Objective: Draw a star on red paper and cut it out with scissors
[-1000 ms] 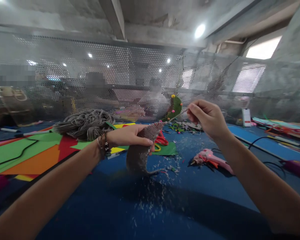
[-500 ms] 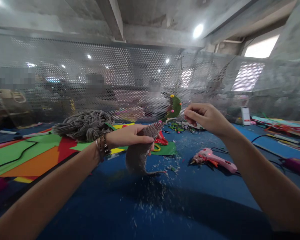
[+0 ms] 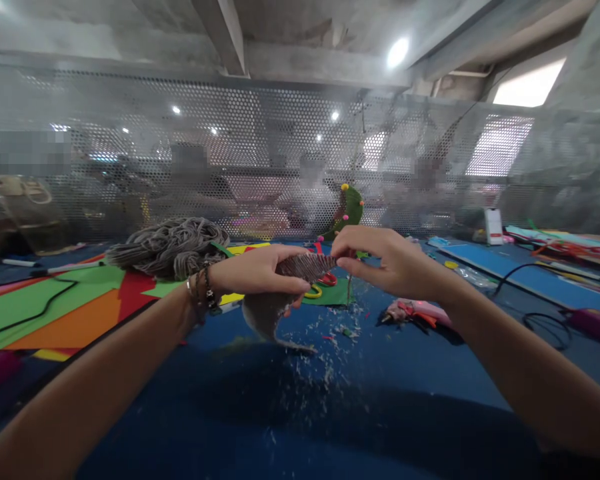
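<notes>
While the left hand (image 3: pixel 255 270) has its fingers closed around the middle of a curved grey piece (image 3: pixel 307 265), thumb across the top, the right hand (image 3: pixel 390 263) meets its narrow end just ahead of that thumb. The right fingers are drawn together around a grey strand (image 3: pixel 349 291), which hangs below them; whether they also pinch the tip is hidden. The piece is held above the worktop (image 3: pixel 190 407), its other end curling down under the left fingers.

As far as one can judge, the covering is well along near the right fingers: close rows of yarn ring the tapered part between the two hands. Below the left fingers the surface looks smoother and lies in shadow, so I cannot tell whether it is covered or bare. The loose strand suggests the end has not been fastened or trimmed.

Beyond the left wrist lies a heap of grey yarn (image 3: pixel 167 247); scissors (image 3: pixel 314 292) lie just beyond the left fingertips, and a pink glue gun (image 3: pixel 434 311) is below the right fingers, towards the right forearm. Past the right fingers stands a green crescent (image 3: pixel 353 205) dotted with pompoms.
</notes>
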The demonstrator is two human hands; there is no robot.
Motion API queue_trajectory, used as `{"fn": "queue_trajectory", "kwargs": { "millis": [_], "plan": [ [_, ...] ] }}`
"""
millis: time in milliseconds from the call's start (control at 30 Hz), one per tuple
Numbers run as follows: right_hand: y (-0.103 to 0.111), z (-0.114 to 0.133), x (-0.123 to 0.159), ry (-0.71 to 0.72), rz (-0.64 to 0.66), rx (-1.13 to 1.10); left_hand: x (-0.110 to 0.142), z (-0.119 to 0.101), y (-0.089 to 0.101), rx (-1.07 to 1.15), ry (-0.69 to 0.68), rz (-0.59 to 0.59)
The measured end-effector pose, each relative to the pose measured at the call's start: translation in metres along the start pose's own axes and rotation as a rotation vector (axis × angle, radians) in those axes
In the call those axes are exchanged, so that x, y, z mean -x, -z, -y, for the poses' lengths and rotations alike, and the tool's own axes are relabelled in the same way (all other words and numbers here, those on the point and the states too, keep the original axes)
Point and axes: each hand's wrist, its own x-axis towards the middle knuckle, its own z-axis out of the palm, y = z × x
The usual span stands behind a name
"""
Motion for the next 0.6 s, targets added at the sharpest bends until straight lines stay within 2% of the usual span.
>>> {"fn": "queue_trajectory", "kwargs": {
  "millis": [233,467,600],
  "plan": [
    [-0.0020,-0.0033,-0.0010,0.021,0.037,-0.032,0.0009,-0.0008,0.0006,-0.134,-0.051,-0.034],
    [-0.0065,-0.0041,-0.0013,-0.028,-0.057,-0.240,0.0015,0.0010,0.0023,-0.178,-0.081,-0.048],
    [-0.0026,-0.0056,-0.0004,-0.060,-0.077,-0.266,0.0025,-0.0009,0.0009,-0.255,-0.101,-0.089]
  ]
}}
